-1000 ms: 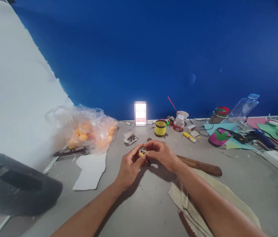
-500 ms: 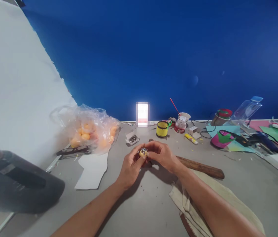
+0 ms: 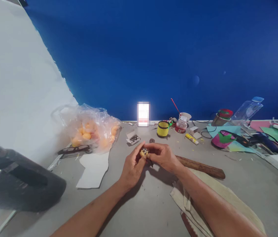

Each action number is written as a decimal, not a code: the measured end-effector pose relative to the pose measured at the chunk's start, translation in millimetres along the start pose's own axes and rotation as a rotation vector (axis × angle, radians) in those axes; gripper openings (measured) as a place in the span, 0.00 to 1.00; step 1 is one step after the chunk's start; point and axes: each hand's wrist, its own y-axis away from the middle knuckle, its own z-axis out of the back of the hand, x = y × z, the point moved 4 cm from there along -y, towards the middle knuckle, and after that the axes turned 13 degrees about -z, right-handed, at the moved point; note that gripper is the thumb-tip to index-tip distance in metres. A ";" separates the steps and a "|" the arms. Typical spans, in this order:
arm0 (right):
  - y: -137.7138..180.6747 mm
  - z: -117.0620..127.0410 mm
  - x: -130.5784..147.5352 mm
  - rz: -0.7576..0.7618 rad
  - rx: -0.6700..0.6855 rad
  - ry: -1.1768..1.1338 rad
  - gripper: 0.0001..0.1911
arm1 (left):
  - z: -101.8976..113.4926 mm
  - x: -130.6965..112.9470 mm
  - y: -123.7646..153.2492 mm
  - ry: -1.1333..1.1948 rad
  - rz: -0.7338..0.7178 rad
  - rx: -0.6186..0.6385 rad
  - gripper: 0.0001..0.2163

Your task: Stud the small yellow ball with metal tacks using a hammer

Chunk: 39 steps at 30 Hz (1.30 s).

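Between both hands is a small yellowish ball (image 3: 145,151) with shiny metal domes on its upper face. My left hand (image 3: 132,167) curls around its left side, thumb at the near side. My right hand (image 3: 163,156) pinches its right side with thumb and fingertips; whether a small piece is also in that pinch I cannot make out. Beyond the hands, an open little white box (image 3: 133,138) holds several shiny metal pieces. A hammer's wooden handle (image 3: 203,166) lies under my right forearm, its dark head (image 3: 152,141) partly hidden behind my right hand.
A clear plastic bag (image 3: 94,131) of orange balls, glasses (image 3: 73,150), white paper (image 3: 93,170) and a dark bottle (image 3: 23,177) are left. Rightward lie a yellow cup (image 3: 163,129), a glue stick (image 3: 191,139), a pink shoe-shaped piece (image 3: 221,140) and beige cloth (image 3: 218,194).
My fingers have shifted slightly around the ball, and more of the hammer's head shows behind the right hand. The whole view has moved a little.
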 end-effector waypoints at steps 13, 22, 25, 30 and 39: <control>-2.2 -0.3 -2.2 0.025 -0.002 -0.026 0.19 | -0.2 1.3 -2.0 0.052 -0.015 -0.013 0.27; -2.5 1.9 -3.0 0.000 -0.001 -0.041 0.21 | -0.7 -1.9 -1.5 0.101 -0.005 -0.017 0.29; -1.9 2.5 -2.9 -0.030 -0.017 -0.059 0.21 | -1.6 -2.4 -2.0 0.111 0.007 -0.012 0.30; -1.1 0.8 -2.8 -0.048 0.021 -0.120 0.21 | -2.0 -1.6 -2.5 0.160 0.022 -0.006 0.30; 7.3 -0.1 15.7 -0.039 0.174 -0.159 0.15 | -4.1 -5.4 -6.4 0.377 0.065 0.010 0.32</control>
